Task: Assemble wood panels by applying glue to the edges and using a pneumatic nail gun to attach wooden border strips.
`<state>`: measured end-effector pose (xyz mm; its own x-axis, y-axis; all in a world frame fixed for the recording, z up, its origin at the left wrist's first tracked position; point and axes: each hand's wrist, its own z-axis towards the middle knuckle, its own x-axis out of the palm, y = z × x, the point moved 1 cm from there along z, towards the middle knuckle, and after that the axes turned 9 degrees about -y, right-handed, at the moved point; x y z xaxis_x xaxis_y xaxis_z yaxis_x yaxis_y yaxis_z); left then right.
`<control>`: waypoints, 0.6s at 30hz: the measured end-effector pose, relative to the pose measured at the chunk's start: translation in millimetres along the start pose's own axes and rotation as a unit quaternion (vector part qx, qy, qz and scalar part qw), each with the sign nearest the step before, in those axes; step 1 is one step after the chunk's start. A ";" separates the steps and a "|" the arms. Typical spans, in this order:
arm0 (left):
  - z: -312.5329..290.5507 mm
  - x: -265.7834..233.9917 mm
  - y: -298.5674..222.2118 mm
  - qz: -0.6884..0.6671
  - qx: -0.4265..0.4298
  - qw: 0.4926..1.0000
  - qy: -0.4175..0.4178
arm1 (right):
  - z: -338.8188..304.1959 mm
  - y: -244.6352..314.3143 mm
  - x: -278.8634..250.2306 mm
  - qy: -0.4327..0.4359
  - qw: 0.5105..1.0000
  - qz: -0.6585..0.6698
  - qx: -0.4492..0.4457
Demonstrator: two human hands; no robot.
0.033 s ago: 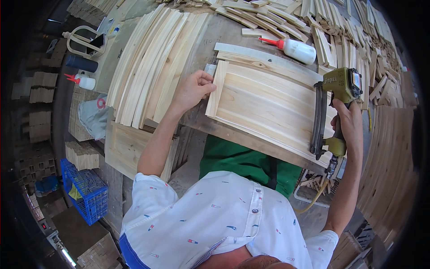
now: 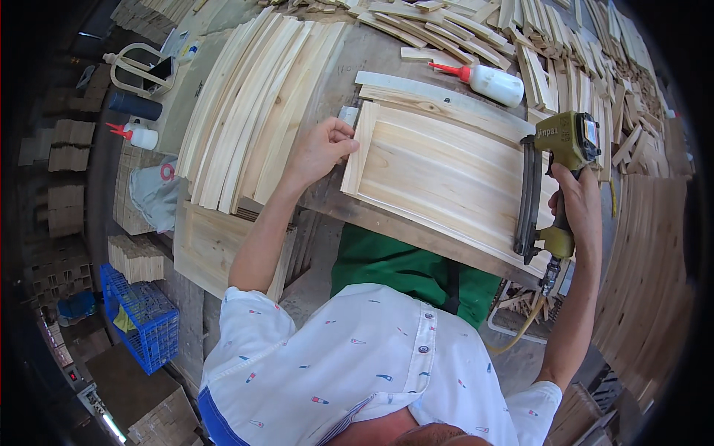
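At the left end of the wooden panel, I see the left hand with its fingers curled, fingertips touching the end strip; can't tell if they pinch it or just press. Over the panel's right end, the right hand is wrapped around the grip of an olive nail gun. Hands well apart. Yellow hose runs from the gun's lower end. Panel lies flat on the desk, along the near edge, a pale bar behind it. Just beyond that bar, I've got a white glue bottle, red nozzle, on its side. Left of the left hand, long boards stacked. Loose wood pieces heaped at the far side. Farther left: second glue bottle, plastic bag, blue crate lower down.
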<state>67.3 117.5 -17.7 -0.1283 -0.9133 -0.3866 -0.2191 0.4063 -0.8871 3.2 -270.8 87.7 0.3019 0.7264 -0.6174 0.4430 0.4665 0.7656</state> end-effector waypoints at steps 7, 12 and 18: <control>2.7 8.9 -7.7 0.091 0.027 0.995 -0.034 | -6.3 7.1 1.7 0.007 1.000 -0.025 -0.009; 0.7 20.1 -20.7 0.255 0.154 0.947 -0.122 | -3.1 4.8 0.5 0.003 0.999 -0.039 -0.007; -9.0 36.5 -16.0 0.264 0.222 0.922 -0.174 | 4.0 -5.1 -6.1 0.018 0.999 -0.016 -0.028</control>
<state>57.5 77.9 -15.4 0.2308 -0.5771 -0.7833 0.2136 0.8155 -0.5379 2.5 -279.6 86.8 0.2578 0.7272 -0.6362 0.4042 0.5169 0.7546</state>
